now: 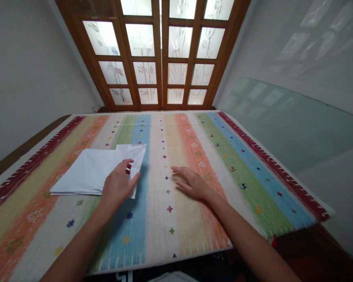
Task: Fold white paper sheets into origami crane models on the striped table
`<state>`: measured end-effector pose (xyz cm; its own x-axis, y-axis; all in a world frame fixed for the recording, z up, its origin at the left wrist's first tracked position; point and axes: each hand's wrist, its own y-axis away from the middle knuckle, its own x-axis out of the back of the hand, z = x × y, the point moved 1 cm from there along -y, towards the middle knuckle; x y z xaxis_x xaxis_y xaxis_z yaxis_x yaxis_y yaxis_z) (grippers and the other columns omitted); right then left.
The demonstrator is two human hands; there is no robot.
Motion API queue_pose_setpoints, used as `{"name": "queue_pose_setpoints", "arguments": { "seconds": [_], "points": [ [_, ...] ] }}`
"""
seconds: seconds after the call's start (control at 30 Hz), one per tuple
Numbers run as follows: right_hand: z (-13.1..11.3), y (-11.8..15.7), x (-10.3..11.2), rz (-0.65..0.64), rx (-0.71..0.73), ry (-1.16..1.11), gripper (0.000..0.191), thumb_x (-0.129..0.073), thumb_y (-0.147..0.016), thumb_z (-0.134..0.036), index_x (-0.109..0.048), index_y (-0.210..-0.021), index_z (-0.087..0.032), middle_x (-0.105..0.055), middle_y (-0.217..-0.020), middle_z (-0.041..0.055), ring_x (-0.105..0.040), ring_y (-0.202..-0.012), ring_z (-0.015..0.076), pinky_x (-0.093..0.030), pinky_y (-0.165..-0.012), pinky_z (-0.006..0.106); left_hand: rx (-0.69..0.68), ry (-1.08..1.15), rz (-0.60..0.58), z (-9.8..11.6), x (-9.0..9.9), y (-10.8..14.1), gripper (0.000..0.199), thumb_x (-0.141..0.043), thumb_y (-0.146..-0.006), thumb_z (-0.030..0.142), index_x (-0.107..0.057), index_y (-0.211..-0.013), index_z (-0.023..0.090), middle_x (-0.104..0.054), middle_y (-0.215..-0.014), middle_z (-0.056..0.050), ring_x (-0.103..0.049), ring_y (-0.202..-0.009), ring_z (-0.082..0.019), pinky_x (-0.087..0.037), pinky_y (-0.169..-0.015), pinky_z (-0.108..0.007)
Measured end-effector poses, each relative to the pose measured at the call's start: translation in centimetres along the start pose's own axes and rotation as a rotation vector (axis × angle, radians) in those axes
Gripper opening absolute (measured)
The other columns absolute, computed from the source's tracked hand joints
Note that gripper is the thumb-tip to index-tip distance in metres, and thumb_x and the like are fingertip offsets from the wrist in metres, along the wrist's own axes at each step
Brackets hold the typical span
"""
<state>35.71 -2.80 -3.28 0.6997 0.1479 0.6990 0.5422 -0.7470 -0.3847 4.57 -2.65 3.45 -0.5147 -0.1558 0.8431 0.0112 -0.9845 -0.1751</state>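
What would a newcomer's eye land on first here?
Most likely the rainbow-striped tablecloth, its bright bands running toward the wood-framed glass doors at the back. Next, probably the white paper, stark against the colors left of center, with the left hand at its right end; the right hand is apart from it, right of center.

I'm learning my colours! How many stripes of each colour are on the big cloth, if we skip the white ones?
Dark red stripes: 2
Yellow stripes: 2
Orange stripes: 2
Green stripes: 2
Blue stripes: 2
Total: 10
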Motion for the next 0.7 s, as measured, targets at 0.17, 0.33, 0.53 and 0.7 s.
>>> {"name": "queue_pose_setpoints", "arguments": {
  "seconds": [0.17,0.33,0.53,0.7],
  "points": [
    [-1.0,0.0,-0.4,-0.024,0.045,-0.027,0.052,-0.062,-0.104,-0.024,-0.053,-0.155,-0.030,-0.068,-0.138,0.0127,-0.070,-0.121,0.0252,-0.058,-0.104,0.044,-0.131,0.172,-0.190,3.0,-4.0,1.0,0.047,-0.069,-0.085,0.030,-0.061,-0.129,0.018,-0.072,-0.110,-0.010,-0.073,-0.087,-0.025,-0.059,-0.087,-0.041],
    [-0.4,0.2,-1.0,0.012,0.073,-0.009,0.047,-0.065,-0.101,-0.020,-0.064,-0.147,-0.032,-0.054,-0.144,0.0122,-0.070,-0.113,0.0224,-0.060,-0.104,0.044,-0.170,0.518,-0.358,5.4,-8.1,1.7,0.052,-0.063,-0.094,0.040,-0.054,-0.139,0.016,-0.061,-0.144,-0.022,-0.074,-0.111,-0.029,-0.063,-0.087,-0.042],
    [1.8,0.7,-0.3,0.115,-0.029,0.056,0.025,-0.068,-0.096,-0.012,-0.080,-0.115,-0.023,-0.054,-0.140,0.0142,-0.069,-0.116,0.0257,-0.060,-0.104,0.047,-0.489,0.435,-0.450,3.6,-7.1,1.0,0.046,-0.060,-0.094,0.027,-0.059,-0.140,0.023,-0.060,-0.150,-0.015,-0.058,-0.142,-0.029,-0.049,-0.120,-0.049],
    [2.9,1.0,0.3,0.040,-0.118,0.028,0.017,-0.072,-0.096,-0.018,-0.082,-0.108,-0.022,-0.065,-0.125,0.0133,-0.070,-0.113,0.0265,-0.060,-0.100,0.046,-0.505,0.050,-0.516,-0.9,-4.7,-1.1,0.068,-0.077,-0.088,0.048,-0.058,-0.148,0.020,-0.047,-0.166,-0.020,-0.044,-0.155,-0.037,-0.037,-0.127,-0.056]
  ]
}}
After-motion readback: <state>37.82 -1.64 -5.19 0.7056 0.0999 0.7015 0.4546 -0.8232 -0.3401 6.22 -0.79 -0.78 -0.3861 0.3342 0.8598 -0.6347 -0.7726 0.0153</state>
